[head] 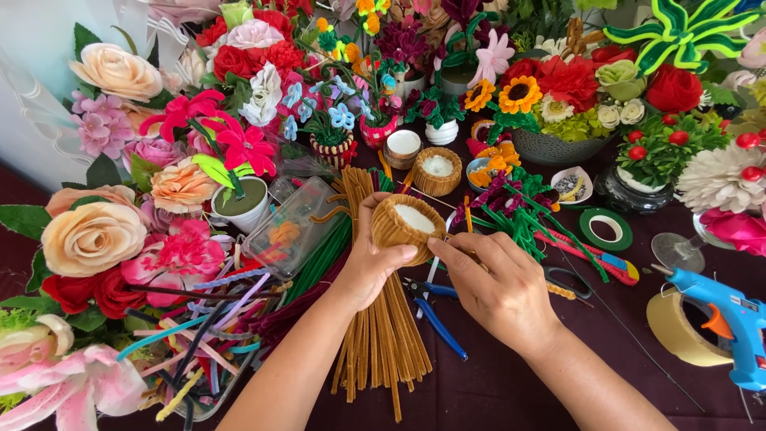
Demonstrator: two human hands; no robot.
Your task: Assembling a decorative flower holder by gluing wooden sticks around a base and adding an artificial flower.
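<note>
Nearest, a sheaf of tan fuzzy pipe-cleaner stems (381,335) lies on the dark maroon tabletop (495,391). Just above that sheaf, the left hand (369,259) cups a small tan wrapped pot with white filling (407,225); the right hand (499,279) pinches its edge. Beyond the sheaf, a matching basket (436,170).
</note>
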